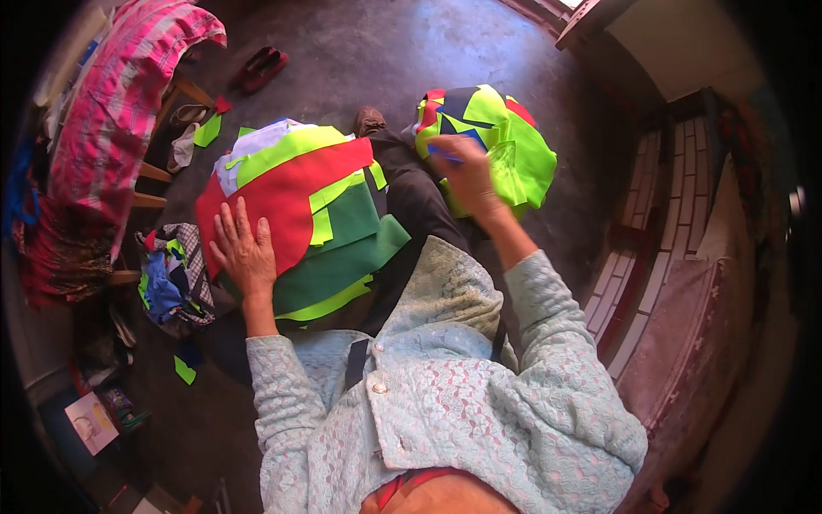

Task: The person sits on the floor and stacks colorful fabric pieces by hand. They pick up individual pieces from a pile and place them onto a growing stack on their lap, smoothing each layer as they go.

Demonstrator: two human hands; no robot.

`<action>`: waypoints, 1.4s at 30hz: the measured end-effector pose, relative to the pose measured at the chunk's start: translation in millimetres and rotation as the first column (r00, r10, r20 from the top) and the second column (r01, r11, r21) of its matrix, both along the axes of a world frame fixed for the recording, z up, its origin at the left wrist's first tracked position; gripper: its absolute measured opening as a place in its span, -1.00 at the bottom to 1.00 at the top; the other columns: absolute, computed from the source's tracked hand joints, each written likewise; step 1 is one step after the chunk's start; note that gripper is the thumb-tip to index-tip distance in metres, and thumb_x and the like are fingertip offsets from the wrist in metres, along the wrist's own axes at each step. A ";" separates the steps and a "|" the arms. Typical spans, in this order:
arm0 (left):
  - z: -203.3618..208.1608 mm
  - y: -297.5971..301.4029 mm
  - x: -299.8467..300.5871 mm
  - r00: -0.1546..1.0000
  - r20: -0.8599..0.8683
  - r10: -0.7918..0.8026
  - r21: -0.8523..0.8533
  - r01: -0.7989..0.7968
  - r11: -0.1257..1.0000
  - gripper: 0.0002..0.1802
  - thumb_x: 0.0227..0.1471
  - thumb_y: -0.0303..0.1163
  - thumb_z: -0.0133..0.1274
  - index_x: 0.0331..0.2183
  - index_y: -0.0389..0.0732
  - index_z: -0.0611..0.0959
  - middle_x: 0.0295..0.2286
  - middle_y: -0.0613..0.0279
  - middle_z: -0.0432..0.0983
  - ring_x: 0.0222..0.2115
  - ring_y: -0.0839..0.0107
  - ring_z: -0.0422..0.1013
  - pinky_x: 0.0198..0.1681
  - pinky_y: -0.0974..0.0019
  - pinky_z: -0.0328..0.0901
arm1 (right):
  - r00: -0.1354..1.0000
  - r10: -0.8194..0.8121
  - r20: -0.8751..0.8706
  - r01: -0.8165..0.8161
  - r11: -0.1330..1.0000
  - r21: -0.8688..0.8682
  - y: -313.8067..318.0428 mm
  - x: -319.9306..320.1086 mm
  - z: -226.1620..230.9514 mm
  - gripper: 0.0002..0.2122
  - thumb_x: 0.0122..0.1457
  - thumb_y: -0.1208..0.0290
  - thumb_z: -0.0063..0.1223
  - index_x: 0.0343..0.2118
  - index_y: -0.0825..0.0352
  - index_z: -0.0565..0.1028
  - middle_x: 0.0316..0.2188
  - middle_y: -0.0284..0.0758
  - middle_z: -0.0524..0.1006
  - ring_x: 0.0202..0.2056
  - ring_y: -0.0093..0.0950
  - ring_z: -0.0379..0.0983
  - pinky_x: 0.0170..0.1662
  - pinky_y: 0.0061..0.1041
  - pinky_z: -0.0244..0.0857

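My left hand [246, 244] lies flat, fingers spread, on a red fabric piece [291, 193]. That piece tops a wide pile of cut cloth in front of me, with a dark green piece [338, 270], lime-green strips [295, 146] and pale pieces around it. My right hand [469, 176] is raised beside a second pile, with fingers curled around a small blue thing [445, 155] whose kind I cannot make out. Behind that hand, the second pile shows a large lime-green cloth [524, 163] with red, dark and blue scraps.
A checked bag [197, 283] stuffed with scraps stands at the left. Beyond it, a pink plaid cloth [141, 94] drapes over wooden furniture. A dark red shoe [259, 70] lies on the grey floor [360, 51]. On the right runs a slatted bench [651, 231].
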State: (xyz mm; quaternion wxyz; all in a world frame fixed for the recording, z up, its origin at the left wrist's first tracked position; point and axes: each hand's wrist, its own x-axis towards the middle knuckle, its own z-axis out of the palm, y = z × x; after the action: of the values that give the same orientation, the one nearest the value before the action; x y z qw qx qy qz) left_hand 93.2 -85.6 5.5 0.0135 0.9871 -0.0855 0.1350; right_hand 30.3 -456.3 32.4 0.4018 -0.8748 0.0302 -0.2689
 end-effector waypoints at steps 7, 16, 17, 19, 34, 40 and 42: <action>-0.3 1.2 -0.4 1.000 0.007 0.002 0.002 -0.002 1.000 -0.39 0.20 0.05 -0.22 0.24 0.14 0.21 0.25 0.22 0.03 0.27 0.15 -0.03 0.21 -0.25 -0.09 | 0.620 -0.589 -0.518 0.521 0.803 -0.290 -137.4 -59.9 -54.0 -0.58 -0.01 0.11 0.26 -0.19 0.32 0.52 -0.24 -0.17 0.54 -0.18 -0.27 0.50 -0.13 -0.28 0.36; 2.8 0.4 -0.9 1.000 -0.005 -0.004 -0.036 0.004 0.999 -0.39 0.21 0.05 -0.22 0.23 0.12 0.23 0.24 0.20 0.06 0.26 0.14 -0.02 0.21 -0.24 -0.11 | 0.469 -0.536 -0.702 0.509 0.813 -0.282 -132.2 -52.7 -88.1 -0.53 -0.11 0.07 0.32 -0.19 0.28 0.52 -0.19 -0.17 0.54 -0.15 -0.22 0.48 -0.10 -0.27 0.35; 2.6 0.3 -1.0 1.000 -0.004 -0.004 -0.037 0.004 0.999 -0.40 0.21 0.05 -0.22 0.23 0.11 0.23 0.24 0.20 0.06 0.26 0.14 -0.02 0.22 -0.24 -0.11 | 0.473 -0.490 -0.733 0.494 0.836 -0.240 -135.2 -52.7 -92.7 -0.53 -0.12 0.08 0.33 -0.20 0.28 0.52 -0.19 -0.17 0.54 -0.16 -0.21 0.49 -0.11 -0.27 0.35; 3.3 -0.8 -1.3 1.000 0.001 0.000 -0.042 0.000 0.999 -0.40 0.21 0.05 -0.22 0.22 0.11 0.24 0.24 0.20 0.07 0.26 0.14 -0.02 0.22 -0.24 -0.12 | 0.535 -0.582 -0.613 0.557 0.788 -0.262 -132.7 -53.9 -97.7 -0.53 -0.14 0.13 0.34 -0.19 0.28 0.51 -0.21 -0.17 0.55 -0.17 -0.21 0.50 -0.11 -0.27 0.36; 0.8 -0.2 -0.8 1.000 0.011 0.016 -0.091 -0.015 0.996 -0.39 0.18 0.09 -0.20 0.21 0.12 0.27 0.24 0.22 0.08 0.26 0.15 -0.01 0.23 -0.24 -0.14 | 0.801 -0.182 -0.571 0.496 0.735 0.461 -145.9 -59.6 -61.6 -0.85 0.02 0.46 0.26 -0.33 0.33 0.57 -0.51 -0.43 0.54 -0.51 -0.66 0.44 -0.46 -0.65 0.29; 1.2 -1.6 -1.3 1.000 0.013 0.014 -0.082 -0.013 0.997 -0.38 0.18 0.09 -0.18 0.21 0.12 0.27 0.23 0.22 0.09 0.26 0.16 -0.01 0.22 -0.25 -0.12 | 0.998 0.062 -0.016 -0.017 0.496 0.868 -126.9 -42.0 29.1 -0.90 0.12 0.56 0.16 -0.29 0.28 0.53 -0.42 -0.45 0.54 -0.45 -0.64 0.47 -0.37 -0.64 0.39; 1.6 -2.7 -2.5 1.000 0.022 0.012 -0.077 -0.010 0.997 -0.38 0.17 0.09 -0.18 0.21 0.12 0.27 0.23 0.22 0.10 0.25 0.16 0.00 0.22 -0.25 -0.10 | 0.996 0.074 0.056 -0.084 0.459 0.884 -118.0 -33.6 55.4 -0.91 0.14 0.59 0.12 -0.29 0.28 0.53 -0.41 -0.43 0.54 -0.42 -0.63 0.48 -0.35 -0.64 0.40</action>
State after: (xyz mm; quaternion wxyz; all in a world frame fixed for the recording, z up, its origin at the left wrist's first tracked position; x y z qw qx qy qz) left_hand 90.6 -88.3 7.2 0.0496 0.9847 -0.0752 0.1495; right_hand -3.2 -574.3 87.8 0.8088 -0.5394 0.1227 -0.1995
